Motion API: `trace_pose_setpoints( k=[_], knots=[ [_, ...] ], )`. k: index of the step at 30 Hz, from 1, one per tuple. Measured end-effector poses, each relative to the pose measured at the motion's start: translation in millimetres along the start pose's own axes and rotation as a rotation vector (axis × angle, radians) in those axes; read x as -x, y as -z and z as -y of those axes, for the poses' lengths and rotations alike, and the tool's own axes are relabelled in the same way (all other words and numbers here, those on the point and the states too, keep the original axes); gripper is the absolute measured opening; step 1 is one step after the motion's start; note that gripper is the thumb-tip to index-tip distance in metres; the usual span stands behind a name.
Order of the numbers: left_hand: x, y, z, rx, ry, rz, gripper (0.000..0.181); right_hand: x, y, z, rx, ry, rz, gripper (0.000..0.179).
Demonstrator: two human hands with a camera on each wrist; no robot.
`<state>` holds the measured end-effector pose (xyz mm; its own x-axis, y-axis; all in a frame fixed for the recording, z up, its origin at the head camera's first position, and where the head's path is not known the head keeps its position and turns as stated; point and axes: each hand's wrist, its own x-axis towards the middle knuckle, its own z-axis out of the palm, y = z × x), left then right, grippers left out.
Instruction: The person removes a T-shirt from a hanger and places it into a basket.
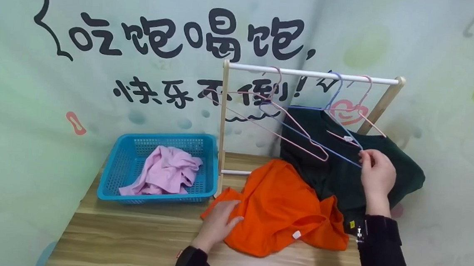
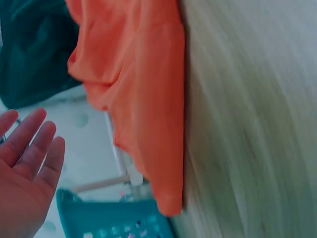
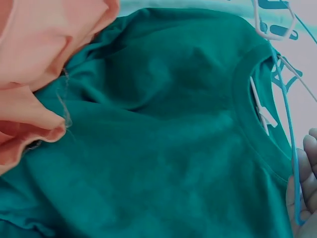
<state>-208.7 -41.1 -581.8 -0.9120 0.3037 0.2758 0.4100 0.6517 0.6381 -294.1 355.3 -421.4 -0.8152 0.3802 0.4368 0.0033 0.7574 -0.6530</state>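
Note:
My right hand pinches the right end of a blue clothes hanger, whose hook hangs over the rack's white rod. Behind it a dark green shirt hangs on a pink hanger, a white label showing at its collar. On the table in front, an orange shirt lies in a loose heap, with a small white tag near its neck opening. At that heap's left edge is my left hand, fingers extended and apart; the left wrist view shows its palm holding nothing.
Left of the rack stands a blue plastic basket with a crumpled pink garment inside. A bare pink hanger hangs left of the blue one. The rack's wooden post rises beside the basket. A printed cloth backdrop stands behind the table.

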Motion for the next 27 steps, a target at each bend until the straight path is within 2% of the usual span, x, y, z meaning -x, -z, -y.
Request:
trace_pose_setpoints(
  k=[3,6,9,14,19,23,27],
  knots=[
    [-6.9,-9.2,-3.1,-0.037,0.009,0.076,0.054,3.7,-3.6,-2.2,-0.008,0.017,-0.001,0.036],
    [-14.3,-19.0,-5.4,-0.093,0.001,0.117,0.061,7.8,-6.8,-5.2,-0.023,0.05,-0.018,0.035],
    [-19.8,-27.2,-8.4,-0.141,0.0,0.13,0.069,15.0,-10.2,-10.5,-0.05,0.112,-0.057,0.036],
    [-25.4,-40.2,-13.5,-0.176,0.0,0.141,0.082,33.9,-17.8,-23.0,-0.075,0.235,-0.151,0.05],
    [-29.8,-52.5,-17.9,-0.232,-0.028,0.168,0.09,55.0,-28.6,-36.9,-0.071,0.294,-0.188,0.056],
    [-32.0,-62.1,-21.9,-0.283,-0.056,0.197,0.091,70.8,-38.2,-46.2,-0.057,0.331,-0.185,0.057],
    [-33.4,-70.4,-26.0,-0.305,-0.073,0.254,0.091,84.6,-48.1,-53.2,-0.062,0.346,-0.139,0.057]
  ],
)
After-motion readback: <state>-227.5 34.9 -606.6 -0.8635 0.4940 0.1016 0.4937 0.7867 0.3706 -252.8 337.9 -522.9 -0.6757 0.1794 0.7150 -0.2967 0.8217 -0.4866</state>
